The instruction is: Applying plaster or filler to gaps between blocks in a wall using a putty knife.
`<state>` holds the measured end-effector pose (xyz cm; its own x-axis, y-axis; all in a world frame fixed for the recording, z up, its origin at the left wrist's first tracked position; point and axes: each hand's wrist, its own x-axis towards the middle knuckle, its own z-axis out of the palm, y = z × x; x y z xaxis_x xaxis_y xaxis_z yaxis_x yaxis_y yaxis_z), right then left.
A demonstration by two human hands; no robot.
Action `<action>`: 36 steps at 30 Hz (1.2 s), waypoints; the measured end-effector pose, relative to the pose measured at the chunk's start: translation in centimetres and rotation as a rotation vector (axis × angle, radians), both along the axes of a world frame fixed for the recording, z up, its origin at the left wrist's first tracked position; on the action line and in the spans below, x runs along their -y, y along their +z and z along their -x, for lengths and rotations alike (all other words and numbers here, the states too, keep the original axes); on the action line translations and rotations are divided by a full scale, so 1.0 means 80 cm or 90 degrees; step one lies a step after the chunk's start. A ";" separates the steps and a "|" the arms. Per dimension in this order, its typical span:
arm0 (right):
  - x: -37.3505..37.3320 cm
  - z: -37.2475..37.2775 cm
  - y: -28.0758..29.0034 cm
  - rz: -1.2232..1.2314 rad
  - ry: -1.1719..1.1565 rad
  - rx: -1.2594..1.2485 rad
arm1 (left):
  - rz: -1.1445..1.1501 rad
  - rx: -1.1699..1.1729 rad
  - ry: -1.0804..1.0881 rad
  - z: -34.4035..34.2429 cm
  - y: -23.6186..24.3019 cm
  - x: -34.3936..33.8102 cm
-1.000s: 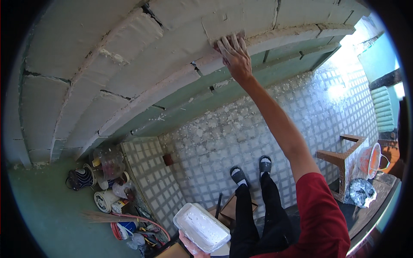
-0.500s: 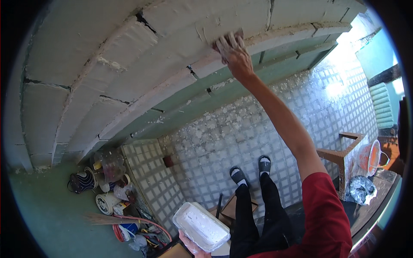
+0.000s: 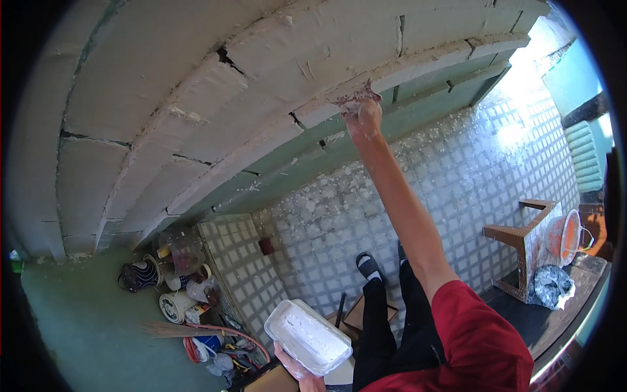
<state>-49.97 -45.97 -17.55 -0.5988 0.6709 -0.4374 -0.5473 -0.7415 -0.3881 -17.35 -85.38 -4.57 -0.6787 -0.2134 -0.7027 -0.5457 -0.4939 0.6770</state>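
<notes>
R hand (image 3: pixel 363 117) lower vs prev, at pale ledge (image 3: pixel 421 65).

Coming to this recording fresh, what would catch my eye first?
The bare arm stretched across the middle, its right hand at the edge of the pale, gapped panels above. Next, the white-smeared tray in the left hand, bottom centre. Then the orange-tinted bucket by the stool, far right.

Bright white light comes in at the top right and makes a shiny glare on the floor (image 3: pixel 450 183), while the green wall (image 3: pixel 91 320) at the bottom left looks dim, the pale blocks (image 3: pixel 281 88) bend like a bow, and blackness hides the corners.
</notes>
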 end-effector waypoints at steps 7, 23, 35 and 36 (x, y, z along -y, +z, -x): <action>0.013 0.075 0.056 0.062 -0.043 0.162 | 0.030 -0.009 0.007 -0.001 0.009 -0.001; 0.010 0.043 0.042 -0.043 0.016 0.107 | 0.017 -0.020 -0.008 0.014 0.014 -0.025; -0.004 0.050 0.030 -0.157 -0.113 0.004 | -0.005 -0.040 -0.047 0.017 0.015 -0.029; 0.005 0.042 0.028 -0.277 -0.071 -0.064 | 0.008 -0.039 -0.043 0.019 0.019 -0.033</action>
<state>-53.31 -46.36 -15.30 -0.5379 0.8418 -0.0444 -0.6654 -0.4563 -0.5907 -18.84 -82.73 -3.08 -0.7335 -0.1745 -0.6569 -0.5348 -0.4483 0.7162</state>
